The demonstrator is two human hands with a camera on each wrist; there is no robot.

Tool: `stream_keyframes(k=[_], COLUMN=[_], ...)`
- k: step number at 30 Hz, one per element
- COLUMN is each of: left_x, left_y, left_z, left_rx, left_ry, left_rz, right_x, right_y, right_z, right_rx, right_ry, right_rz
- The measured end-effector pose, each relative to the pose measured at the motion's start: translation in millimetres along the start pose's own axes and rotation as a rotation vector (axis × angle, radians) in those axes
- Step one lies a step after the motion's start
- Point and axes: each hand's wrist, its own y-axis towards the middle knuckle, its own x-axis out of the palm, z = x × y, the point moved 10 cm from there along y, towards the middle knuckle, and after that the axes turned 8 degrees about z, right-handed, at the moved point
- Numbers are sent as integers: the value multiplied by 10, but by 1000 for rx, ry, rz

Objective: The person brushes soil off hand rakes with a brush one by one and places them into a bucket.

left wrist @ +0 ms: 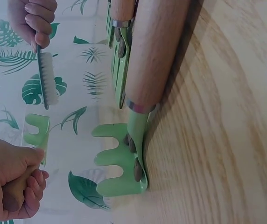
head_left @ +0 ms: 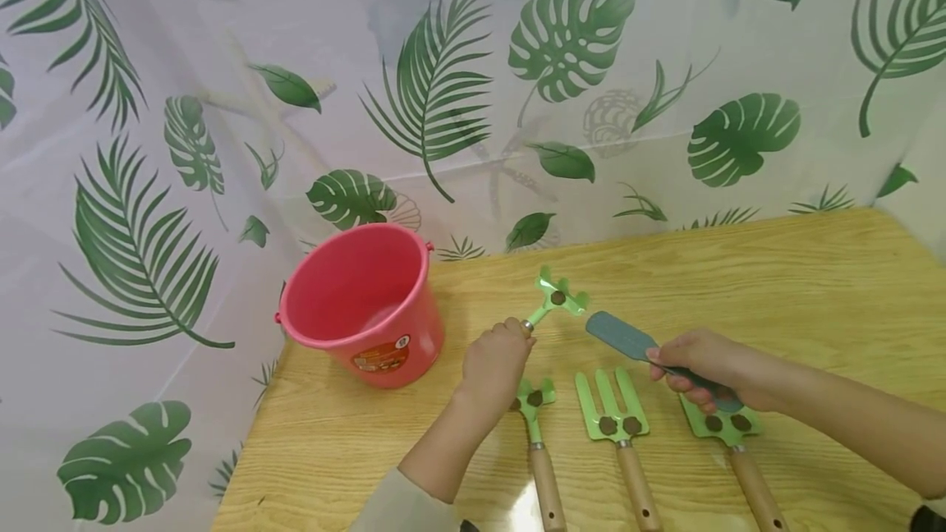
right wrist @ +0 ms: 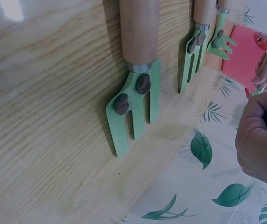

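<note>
My left hand (head_left: 497,360) grips the wooden handle (left wrist: 14,193) of a small green hand rake (head_left: 553,295), raised over the table with its tines pointing away. One brown lump sticks to the rake's head. In my right hand (head_left: 709,368) is a grey-blue brush (head_left: 621,335), held by its handle; its white bristles (left wrist: 52,79) show in the left wrist view. The brush's end is close to the rake's tines. Below the hands lie a second green rake (head_left: 535,409), a green fork (head_left: 612,405) and another green fork (right wrist: 138,100), partly hidden by my right hand in the head view.
A red bucket (head_left: 355,294) stands at the table's left back corner, its open top tilted toward the head view. All three lying tools carry brown lumps and have wooden handles toward me. A leaf-patterned sheet (head_left: 473,105) hangs behind the wooden table (head_left: 813,286).
</note>
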Motion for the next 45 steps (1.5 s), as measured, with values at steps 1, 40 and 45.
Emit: stream_keyframes(k=[1,40,45], left_x=[2,43,8], left_y=[-1,-4,-3], left_z=[-8,62,126], left_rx=[-4,-9,2], left_ry=[-3,-181,-224], left_rz=[-3,-158,-182], right_x=[0,232,209], right_y=[-3,155,193], right_z=[-4,-477,-498], right_rx=[3,-85,-61], right_ry=[1,14,26], right_rz=[0,-2,22])
